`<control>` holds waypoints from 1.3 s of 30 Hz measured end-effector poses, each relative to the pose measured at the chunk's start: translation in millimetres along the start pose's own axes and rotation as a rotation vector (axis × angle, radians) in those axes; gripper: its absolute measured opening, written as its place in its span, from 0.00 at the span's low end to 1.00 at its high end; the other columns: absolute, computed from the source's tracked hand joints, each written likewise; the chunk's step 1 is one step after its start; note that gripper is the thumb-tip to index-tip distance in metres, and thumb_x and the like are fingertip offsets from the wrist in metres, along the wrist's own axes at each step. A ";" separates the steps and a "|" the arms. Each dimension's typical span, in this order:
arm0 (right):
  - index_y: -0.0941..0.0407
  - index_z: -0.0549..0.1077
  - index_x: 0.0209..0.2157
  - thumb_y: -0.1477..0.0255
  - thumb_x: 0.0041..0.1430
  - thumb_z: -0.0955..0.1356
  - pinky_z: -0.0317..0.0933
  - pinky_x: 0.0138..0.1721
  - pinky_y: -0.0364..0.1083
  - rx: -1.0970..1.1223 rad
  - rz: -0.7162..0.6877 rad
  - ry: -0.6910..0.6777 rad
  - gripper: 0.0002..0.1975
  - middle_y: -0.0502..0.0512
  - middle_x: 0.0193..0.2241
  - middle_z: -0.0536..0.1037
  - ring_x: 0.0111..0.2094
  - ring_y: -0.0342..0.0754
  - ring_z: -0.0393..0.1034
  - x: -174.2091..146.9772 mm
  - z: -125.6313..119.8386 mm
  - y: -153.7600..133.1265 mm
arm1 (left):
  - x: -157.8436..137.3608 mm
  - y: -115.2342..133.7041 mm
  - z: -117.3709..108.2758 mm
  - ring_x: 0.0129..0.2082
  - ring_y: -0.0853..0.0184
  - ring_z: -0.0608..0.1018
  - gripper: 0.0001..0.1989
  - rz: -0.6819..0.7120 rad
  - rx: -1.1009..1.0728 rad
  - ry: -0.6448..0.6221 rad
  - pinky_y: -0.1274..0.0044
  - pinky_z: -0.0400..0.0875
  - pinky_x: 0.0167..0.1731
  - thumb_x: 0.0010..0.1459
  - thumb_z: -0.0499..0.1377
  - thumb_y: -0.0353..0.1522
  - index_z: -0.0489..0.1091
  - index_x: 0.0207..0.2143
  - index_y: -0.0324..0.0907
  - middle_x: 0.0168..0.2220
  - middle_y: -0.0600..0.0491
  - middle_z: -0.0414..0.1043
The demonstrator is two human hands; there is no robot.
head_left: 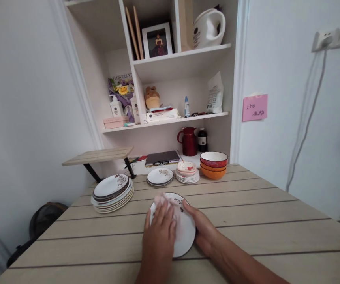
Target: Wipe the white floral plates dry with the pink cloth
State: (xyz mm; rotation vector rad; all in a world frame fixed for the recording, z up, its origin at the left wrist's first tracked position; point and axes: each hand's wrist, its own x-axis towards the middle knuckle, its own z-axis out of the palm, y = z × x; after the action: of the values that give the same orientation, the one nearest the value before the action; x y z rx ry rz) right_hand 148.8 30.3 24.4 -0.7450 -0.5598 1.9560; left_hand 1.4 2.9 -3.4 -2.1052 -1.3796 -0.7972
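Note:
A white plate (186, 234) with a dark rim and a dark floral print is tilted above the wooden table in front of me. My right hand (204, 229) grips its right edge, thumb on the upper face and the other fingers mostly hidden underneath. A pale pink cloth (177, 209) lies bunched against the plate's face. Over that cloth my left hand (160, 228) presses with its fingers, covering the plate's left part. Beyond the plate are two stacked plates (159, 176) with a similar print.
At the left stands a tall plate stack (112, 195) by a small raised shelf (98, 155). Small dishes (186, 173) and stacked bowls (213, 165) sit at the back right. Behind them are a red jug (189, 142), a dark bottle (202, 140) and a laptop-like slab (161, 157).

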 end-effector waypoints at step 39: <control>0.63 0.73 0.43 0.59 0.56 0.67 0.66 0.47 0.52 0.111 0.074 0.045 0.22 0.64 0.34 0.82 0.37 0.55 0.77 7.6 -14.9 -11.4 | -1.0 18.1 -2.9 0.60 0.62 0.66 0.24 0.271 -0.240 -0.112 0.64 0.58 0.61 0.62 0.50 0.45 0.65 0.56 0.44 0.59 0.51 0.66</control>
State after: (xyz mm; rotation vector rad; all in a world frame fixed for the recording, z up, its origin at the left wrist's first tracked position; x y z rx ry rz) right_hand 163.3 43.4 19.1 -0.7465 -0.3978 2.0162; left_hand 17.3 -6.3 -3.6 -2.4897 -1.0607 -0.7734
